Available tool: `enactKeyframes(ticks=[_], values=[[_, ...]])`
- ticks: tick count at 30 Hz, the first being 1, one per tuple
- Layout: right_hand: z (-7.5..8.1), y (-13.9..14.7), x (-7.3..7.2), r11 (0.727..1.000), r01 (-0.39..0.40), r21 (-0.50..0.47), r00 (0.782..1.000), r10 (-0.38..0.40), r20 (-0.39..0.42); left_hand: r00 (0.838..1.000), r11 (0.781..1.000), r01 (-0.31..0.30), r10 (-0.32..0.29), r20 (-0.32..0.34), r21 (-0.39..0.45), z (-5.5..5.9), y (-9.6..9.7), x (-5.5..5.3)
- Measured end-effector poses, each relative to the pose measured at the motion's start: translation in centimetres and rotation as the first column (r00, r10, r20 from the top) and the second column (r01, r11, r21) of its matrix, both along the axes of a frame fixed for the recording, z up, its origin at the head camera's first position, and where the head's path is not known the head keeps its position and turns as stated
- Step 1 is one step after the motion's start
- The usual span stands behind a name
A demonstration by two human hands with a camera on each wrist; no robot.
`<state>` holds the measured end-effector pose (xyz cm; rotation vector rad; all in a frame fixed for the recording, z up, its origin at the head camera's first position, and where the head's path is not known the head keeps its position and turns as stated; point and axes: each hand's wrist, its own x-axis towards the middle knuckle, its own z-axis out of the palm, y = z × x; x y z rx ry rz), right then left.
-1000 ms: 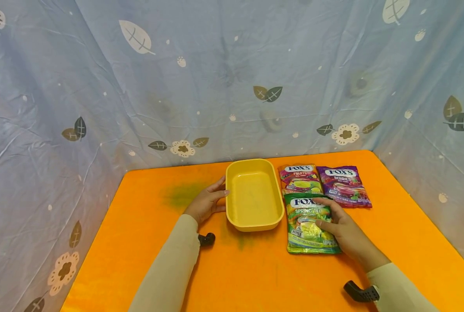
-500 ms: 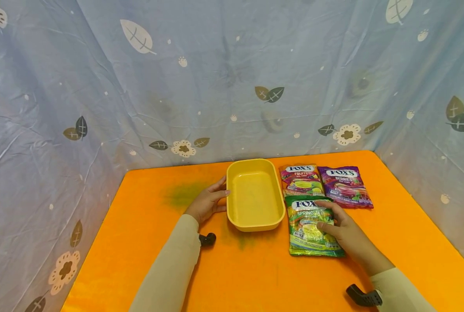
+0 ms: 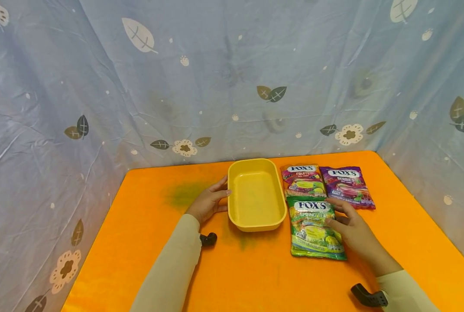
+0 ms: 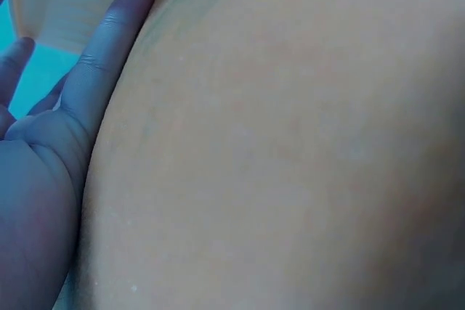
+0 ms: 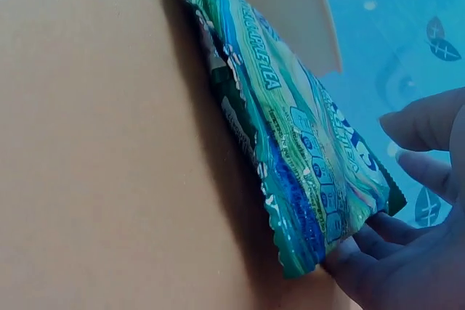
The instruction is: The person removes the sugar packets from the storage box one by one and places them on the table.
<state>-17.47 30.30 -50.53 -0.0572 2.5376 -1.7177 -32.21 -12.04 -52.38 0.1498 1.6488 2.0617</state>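
Note:
A yellow rectangular tray (image 3: 257, 225) stands mid-table with nothing in it. My left hand (image 3: 208, 203) touches its left wall, the thumb by the rim; in the left wrist view the visible fingers lie fairly straight against the tray. Right of the tray lies a green Spring Tea candy bag (image 3: 313, 232). My right hand (image 3: 352, 227) is at its right edge. In the right wrist view the thumb stands apart from the bag (image 5: 290, 128) and the lower fingers touch its edge. Behind it lie a red Fruits candy bag (image 3: 303, 182) and a purple Berries candy bag (image 3: 348, 188).
The orange tabletop (image 3: 263, 273) spreads in front of the tray and on both sides. A blue curtain (image 3: 200, 86) with leaf and flower prints encloses the back and sides. A black device (image 3: 368, 297) sits at the right wrist, another (image 3: 208, 239) at the left.
The green bag has shifted slightly toward me and to the right. My right hand has drawn back rightward across it, uncovering more of its front. The left hand stays at the tray.

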Motion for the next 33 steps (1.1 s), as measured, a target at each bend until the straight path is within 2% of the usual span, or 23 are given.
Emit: enactKeyframes(ticks=[5, 9, 12, 17, 21, 23, 26, 28, 30, 31, 33], values=[[0.3, 0.4, 0.4, 0.996, 0.085, 0.039, 0.996, -0.084, -0.033, 1.000, 1.000, -0.001, 0.001, -0.007, 0.007, 0.0, 0.3, 0.0], [0.6, 0.6, 0.3, 0.976, 0.185, 0.114, 0.979, -0.174, -0.105, 1.000, 1.000, -0.001, 0.001, -0.012, 0.009, -0.1, 0.5, -0.1], [0.9, 0.9, -0.1, 0.967, 0.212, 0.145, 0.968, -0.187, -0.168, 0.999, 1.000, -0.007, 0.006, -0.032, -0.006, -0.4, 0.6, -0.1], [1.9, 0.4, -1.4, 0.973, 0.173, 0.150, 0.962, -0.134, -0.239, 0.998, 0.996, -0.031, 0.026, -0.063, -0.079, -0.8, 0.8, 0.3], [2.7, -0.9, -2.9, 0.968, 0.132, 0.214, 0.955, -0.066, -0.290, 0.996, 0.990, -0.052, 0.042, -0.082, -0.129, -0.9, 0.8, 0.5], [3.2, -1.8, -3.8, 0.955, 0.116, 0.274, 0.951, -0.027, -0.309, 0.995, 0.988, -0.052, 0.039, -0.094, -0.148, -0.7, 0.6, 0.5], [4.1, -2.9, -5.3, 0.916, 0.086, 0.391, 0.950, 0.043, -0.310, 0.995, 0.979, -0.041, 0.021, -0.102, -0.198, -0.1, 0.4, 0.3], [4.8, -3.6, -6.4, 0.880, 0.057, 0.471, 0.954, 0.090, -0.285, 0.991, 0.959, -0.041, 0.003, -0.134, -0.280, 0.4, 0.4, 0.2], [5.3, -4.2, -7.7, 0.841, 0.028, 0.540, 0.958, 0.132, -0.255, 0.982, 0.917, -0.057, -0.021, -0.189, -0.396, 1.2, 0.3, -0.1], [5.4, -4.4, -8.2, 0.823, 0.015, 0.568, 0.958, 0.151, -0.243, 0.973, 0.884, -0.071, -0.042, -0.228, -0.462, 1.6, 0.2, -0.3], [5.7, -4.8, -9.4, 0.788, -0.009, 0.615, 0.957, 0.185, -0.222, 0.940, 0.780, -0.111, -0.119, -0.320, -0.615, 2.3, 0.2, -0.7]])
